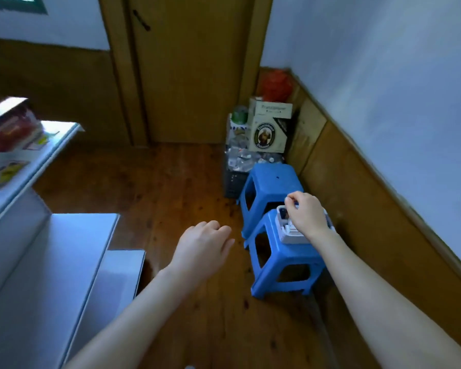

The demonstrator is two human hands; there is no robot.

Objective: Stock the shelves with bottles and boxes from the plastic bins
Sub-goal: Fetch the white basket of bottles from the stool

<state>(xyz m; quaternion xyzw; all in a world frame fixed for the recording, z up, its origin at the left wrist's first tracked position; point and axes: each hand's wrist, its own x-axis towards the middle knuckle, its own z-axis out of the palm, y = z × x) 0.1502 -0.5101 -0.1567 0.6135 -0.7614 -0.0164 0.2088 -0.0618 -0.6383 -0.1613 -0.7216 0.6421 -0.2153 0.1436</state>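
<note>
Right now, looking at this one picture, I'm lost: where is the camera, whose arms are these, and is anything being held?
There is no machine here. A person wears a wide-angle camera on the head, so you look down along their own bare arms. The right hand reaches into a small white bin that sits on the nearer blue stool. Its fingers are curled over the contents, but blur hides whether they hold anything. The left hand hangs relaxed over the wooden floor, holding nothing. A second blue stool stands behind, then a dark crate of crumpled plastic and a cardboard box. White shelves at the left carry a red box.
</note>
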